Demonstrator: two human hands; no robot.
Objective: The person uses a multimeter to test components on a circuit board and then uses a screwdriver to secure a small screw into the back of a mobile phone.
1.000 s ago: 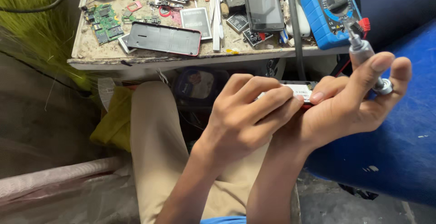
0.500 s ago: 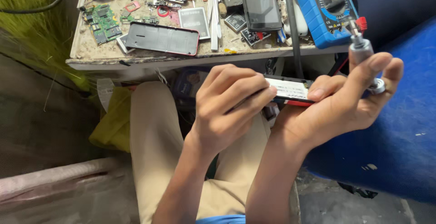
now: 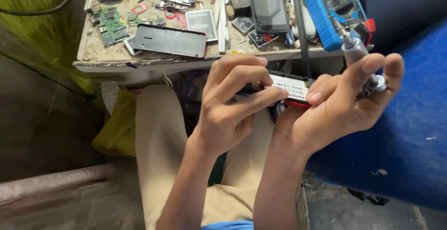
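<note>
A small phone with a white-labelled battery (image 3: pixel 289 89) showing in its open back is held between both hands over my lap. My left hand (image 3: pixel 230 104) grips its left end, fingers curled across the top. My right hand (image 3: pixel 340 106) supports the right end with the lower fingers. That same hand also clamps a silver-handled screwdriver (image 3: pixel 358 57) between thumb and forefinger, tip pointing up and away. Most of the phone body is hidden by my fingers.
A cluttered workbench (image 3: pixel 93 55) stands just ahead with a red-edged phone back cover (image 3: pixel 170 41), a green circuit board (image 3: pixel 111 25), a dark phone (image 3: pixel 267 4) and a blue multimeter (image 3: pixel 333 13). A blue surface (image 3: pixel 405 132) is at right, a yellow cloth (image 3: pixel 116 127) at left.
My left hand has slid a little leftward along the phone, exposing more of the white battery label. The right hand and screwdriver stay almost where they were.
</note>
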